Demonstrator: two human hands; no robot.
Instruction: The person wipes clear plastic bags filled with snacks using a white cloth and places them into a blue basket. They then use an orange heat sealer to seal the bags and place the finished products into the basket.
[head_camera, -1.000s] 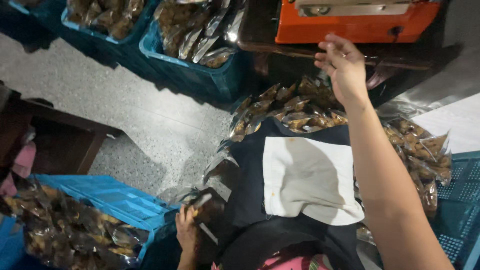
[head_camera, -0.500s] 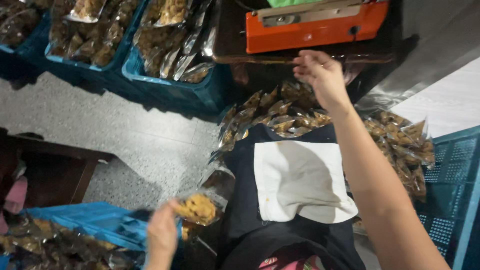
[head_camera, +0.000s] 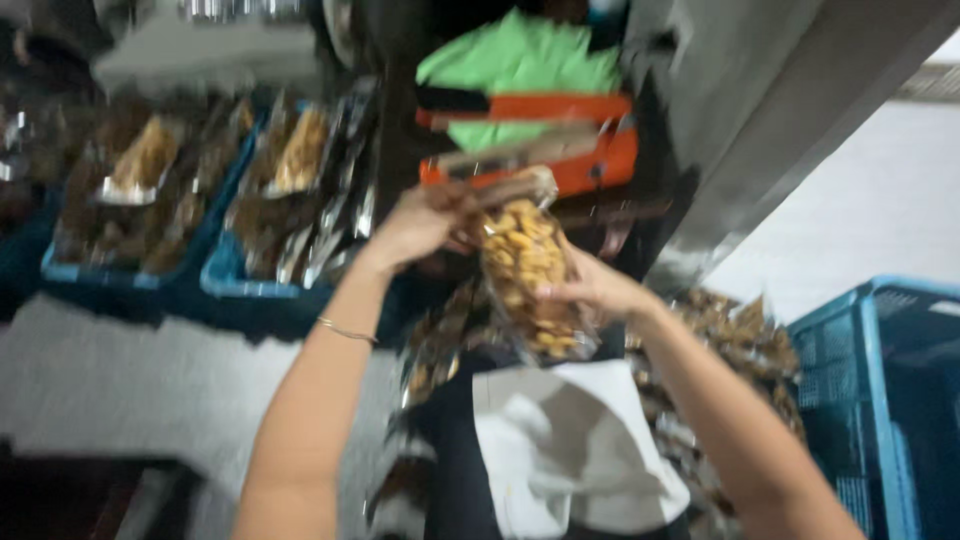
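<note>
Both of my hands hold one clear bag of yellow-brown snack pieces (head_camera: 528, 275) upright in front of me. My left hand (head_camera: 425, 222) grips its upper left edge, near the open top. My right hand (head_camera: 592, 290) supports its right side lower down. Just behind the bag stands an orange sealing machine (head_camera: 585, 160) on a dark stand, with a green cloth (head_camera: 520, 65) over it. A pile of filled bags (head_camera: 745, 335) lies on my lap around a white cloth (head_camera: 570, 455). The view is blurred by motion.
Blue crates with several filled snack bags (head_camera: 250, 190) stand at the left on the grey floor (head_camera: 120, 390). An empty-looking blue crate (head_camera: 880, 400) is at the right. A grey wall or panel (head_camera: 780, 130) rises at the upper right.
My left hand has lifted a bag from the low left up to the sealing machine. My right hand came down from the pile and took hold of the same bag. The camera tilted upward.
</note>
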